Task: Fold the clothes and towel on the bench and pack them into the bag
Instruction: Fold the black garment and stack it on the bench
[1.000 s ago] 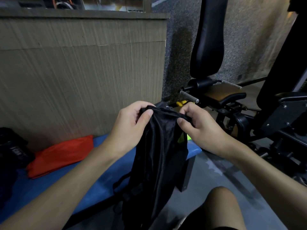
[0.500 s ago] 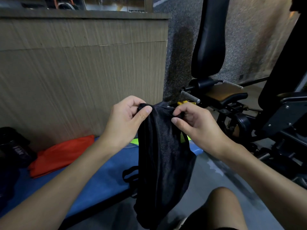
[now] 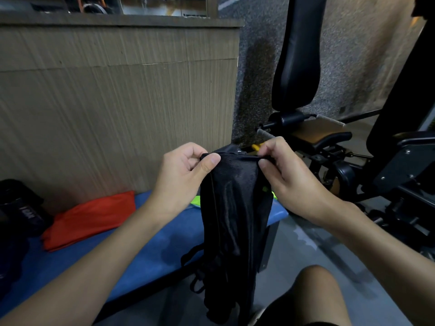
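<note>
The black mesh piece (image 3: 235, 208), garment or bag cannot be told, is held hanging before the right end of the bench (image 3: 153, 250), its top edge pinched by the left hand (image 3: 183, 175) and right hand (image 3: 292, 182); straightening for a fold is judged in hand, and matched corners are called for next.

Wood-grain wall panel (image 3: 117, 102), speckled grey wall (image 3: 254, 67), black gym machine (image 3: 296, 55), grey floor (image 3: 306, 250)
</note>
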`<action>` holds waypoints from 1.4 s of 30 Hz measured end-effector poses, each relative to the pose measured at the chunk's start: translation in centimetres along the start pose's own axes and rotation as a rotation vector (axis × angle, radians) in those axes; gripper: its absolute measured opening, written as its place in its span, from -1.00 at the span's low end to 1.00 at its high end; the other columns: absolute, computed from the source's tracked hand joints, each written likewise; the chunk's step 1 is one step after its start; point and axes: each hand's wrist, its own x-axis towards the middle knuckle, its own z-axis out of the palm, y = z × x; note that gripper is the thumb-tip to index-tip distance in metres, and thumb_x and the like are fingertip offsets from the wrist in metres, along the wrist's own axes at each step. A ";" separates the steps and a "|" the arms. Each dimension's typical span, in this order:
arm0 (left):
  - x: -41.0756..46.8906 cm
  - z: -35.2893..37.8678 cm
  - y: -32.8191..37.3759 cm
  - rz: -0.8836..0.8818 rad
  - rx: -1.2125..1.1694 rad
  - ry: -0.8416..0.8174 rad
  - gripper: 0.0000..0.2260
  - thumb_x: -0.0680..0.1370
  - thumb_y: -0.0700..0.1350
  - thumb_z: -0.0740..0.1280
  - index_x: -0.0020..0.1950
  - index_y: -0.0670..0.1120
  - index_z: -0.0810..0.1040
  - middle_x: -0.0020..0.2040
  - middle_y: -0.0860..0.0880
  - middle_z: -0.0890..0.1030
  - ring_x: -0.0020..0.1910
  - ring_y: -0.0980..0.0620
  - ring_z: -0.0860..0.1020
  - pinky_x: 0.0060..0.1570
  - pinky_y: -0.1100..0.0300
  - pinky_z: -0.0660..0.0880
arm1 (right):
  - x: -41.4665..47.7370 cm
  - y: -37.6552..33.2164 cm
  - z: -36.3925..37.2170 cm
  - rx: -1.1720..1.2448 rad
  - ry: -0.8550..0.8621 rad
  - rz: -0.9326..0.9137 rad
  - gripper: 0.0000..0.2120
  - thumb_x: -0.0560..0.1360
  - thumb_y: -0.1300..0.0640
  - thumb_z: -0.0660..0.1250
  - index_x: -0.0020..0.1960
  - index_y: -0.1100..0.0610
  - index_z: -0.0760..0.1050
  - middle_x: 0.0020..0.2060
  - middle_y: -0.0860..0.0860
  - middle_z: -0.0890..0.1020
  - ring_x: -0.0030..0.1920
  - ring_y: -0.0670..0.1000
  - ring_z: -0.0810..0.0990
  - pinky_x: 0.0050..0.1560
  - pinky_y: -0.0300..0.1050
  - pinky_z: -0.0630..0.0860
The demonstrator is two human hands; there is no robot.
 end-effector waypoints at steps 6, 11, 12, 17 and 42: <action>0.0 0.5 0.9 0.009 -0.042 -0.181 -0.89 0.52 -0.17 0.36 -0.18 -0.17 0.53 -0.41 0.02 0.63 -0.44 0.15 0.55 -0.40 0.33 0.46 | 0.9 -0.9 -0.4 -0.329 -0.147 -0.050 -0.47 0.44 -0.23 0.35 0.30 0.03 0.42 0.13 -0.21 0.51 0.18 -0.39 0.34 0.43 -0.15 0.12; 0.0 0.3 1.1 0.022 -0.078 -0.163 -0.88 0.44 -0.11 0.40 -0.18 -0.16 0.58 -0.39 0.01 0.66 -0.40 0.17 0.59 -0.36 0.35 0.49 | 2.6 -1.7 1.2 -0.195 -0.142 -0.145 -0.81 0.53 -0.03 0.37 -0.06 0.11 0.52 -0.29 -0.12 0.57 -0.23 -0.14 0.53 -0.16 -0.23 0.42; -0.2 0.1 0.8 0.015 -0.101 -0.131 -0.88 0.44 -0.11 0.41 -0.16 -0.15 0.59 -0.35 -0.01 0.67 -0.36 0.16 0.60 -0.31 0.33 0.51 | 2.7 -1.8 1.3 -0.164 -0.129 -0.142 -0.83 0.55 0.03 0.36 -0.08 0.13 0.49 -0.31 -0.09 0.55 -0.26 -0.11 0.52 -0.23 -0.15 0.44; -2.7 -0.5 -2.5 -0.081 -0.128 -0.166 -0.66 0.38 -0.18 0.50 0.14 -0.03 0.58 -0.02 0.04 0.72 -0.02 0.11 0.66 -0.02 0.30 0.55 | 3.3 -2.9 1.9 -0.061 -0.057 -0.179 -0.84 0.60 0.08 0.28 -0.04 0.18 0.45 -0.24 0.02 0.58 -0.18 0.04 0.57 -0.13 0.16 0.49; -1.9 -4.4 -6.6 -0.192 -0.039 0.052 -0.91 0.55 -0.27 0.38 -0.12 -0.16 0.65 -0.23 -0.02 0.69 -0.24 0.12 0.57 -0.21 0.28 0.51 | 4.4 0.6 1.2 0.017 0.335 -0.036 -0.87 0.62 0.19 0.26 -0.07 0.21 0.39 -0.34 0.13 0.46 -0.32 -0.13 0.38 -0.29 -0.16 0.33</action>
